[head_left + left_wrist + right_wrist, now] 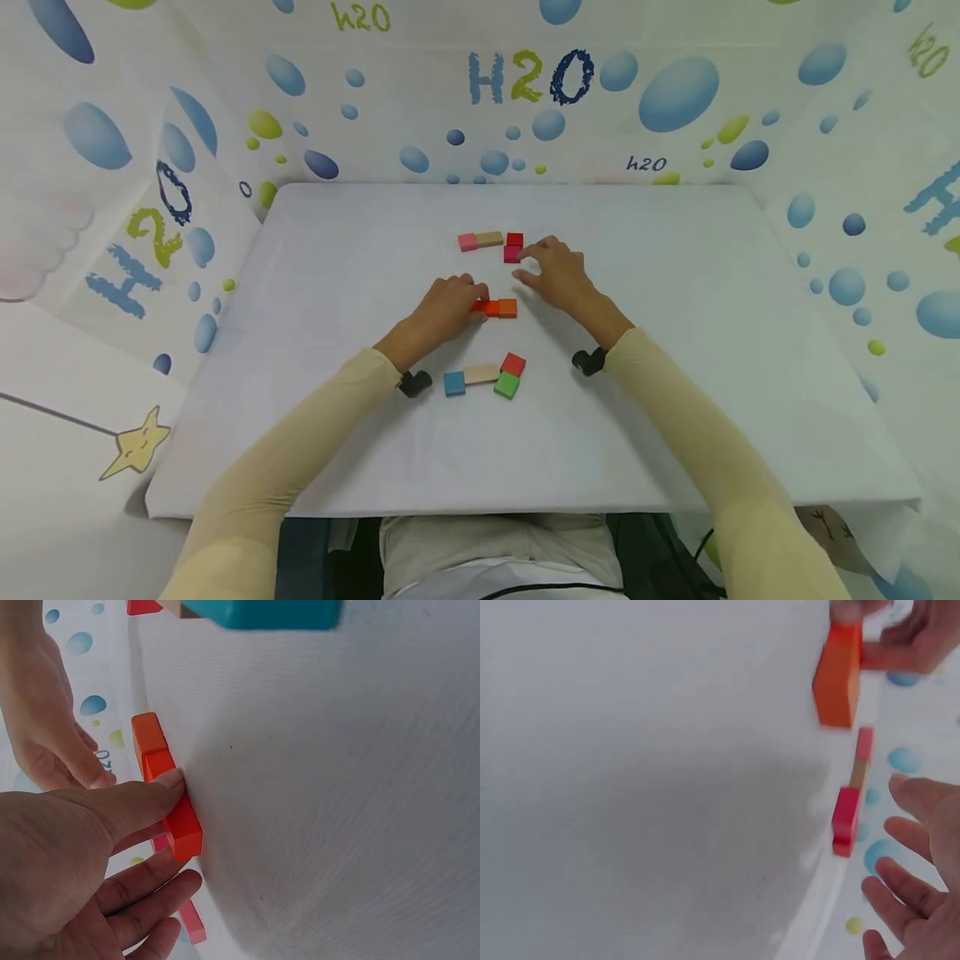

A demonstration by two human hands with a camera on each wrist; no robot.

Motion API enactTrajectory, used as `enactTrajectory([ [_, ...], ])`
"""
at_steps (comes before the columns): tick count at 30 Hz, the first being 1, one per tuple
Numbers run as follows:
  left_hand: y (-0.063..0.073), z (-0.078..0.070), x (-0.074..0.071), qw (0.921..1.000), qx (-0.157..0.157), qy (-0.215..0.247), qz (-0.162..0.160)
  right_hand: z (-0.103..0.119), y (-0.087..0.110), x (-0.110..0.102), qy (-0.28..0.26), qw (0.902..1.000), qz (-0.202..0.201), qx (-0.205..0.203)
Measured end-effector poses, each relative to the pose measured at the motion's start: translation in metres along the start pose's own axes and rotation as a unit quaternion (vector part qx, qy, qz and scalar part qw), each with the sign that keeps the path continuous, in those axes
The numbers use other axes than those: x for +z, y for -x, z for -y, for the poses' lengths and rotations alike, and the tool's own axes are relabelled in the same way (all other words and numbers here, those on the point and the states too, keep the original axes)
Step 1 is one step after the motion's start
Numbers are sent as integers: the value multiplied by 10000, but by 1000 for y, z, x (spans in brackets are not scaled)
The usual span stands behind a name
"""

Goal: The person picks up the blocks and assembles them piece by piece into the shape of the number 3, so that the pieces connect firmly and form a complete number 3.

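In the middle of the white table, my left hand (pixel 450 307) pinches a red-orange block (pixel 184 823), thumb on its near side and fingertips on its far side. An orange block (pixel 507 308) lies end to end with it on the right. Farther back, my right hand (pixel 558 271) is held with its fingers spread and nothing between them. Its fingertips are close to a crimson block (pixel 512 255), which touches a red block (pixel 514 239) behind it. From the right wrist view, the fingers (pixel 901 883) stand apart from the crimson block.
A pink block (pixel 467 242) and a wooden block (pixel 490 239) continue the back group leftward. Nearer me lie a blue block (pixel 454 384), another wooden block (pixel 481 374), a green block (pixel 507 385) and a red block (pixel 513 364). Patterned cloth (pixel 420 100) hangs behind the table.
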State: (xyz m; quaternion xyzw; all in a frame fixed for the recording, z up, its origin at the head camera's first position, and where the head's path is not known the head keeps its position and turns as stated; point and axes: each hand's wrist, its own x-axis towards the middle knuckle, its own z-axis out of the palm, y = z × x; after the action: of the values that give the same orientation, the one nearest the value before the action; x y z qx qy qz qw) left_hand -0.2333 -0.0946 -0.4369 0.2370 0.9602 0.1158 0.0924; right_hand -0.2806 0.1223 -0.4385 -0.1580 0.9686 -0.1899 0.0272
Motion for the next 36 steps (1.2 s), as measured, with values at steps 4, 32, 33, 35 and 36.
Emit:
enactTrajectory([
  [4, 0, 0, 0, 10000, -66, 53, 39, -4, -21, -1, -2, 9994, -222, 260],
  [32, 2, 9, 2, 9999, -67, 12, -99, -5, -41, 13, -620, 9954, 256, 691],
  [33, 2, 10, 3, 9999, -58, 21, -101, -6, -40, 13, -625, 9950, 333, 698],
  [35, 2, 10, 2, 9999, -41, 42, -102, -6, -37, 11, -606, 9947, 457, 691],
  [36, 2, 10, 2, 9999, -34, 53, -102, -7, -36, 11, -578, 9947, 512, 679],
])
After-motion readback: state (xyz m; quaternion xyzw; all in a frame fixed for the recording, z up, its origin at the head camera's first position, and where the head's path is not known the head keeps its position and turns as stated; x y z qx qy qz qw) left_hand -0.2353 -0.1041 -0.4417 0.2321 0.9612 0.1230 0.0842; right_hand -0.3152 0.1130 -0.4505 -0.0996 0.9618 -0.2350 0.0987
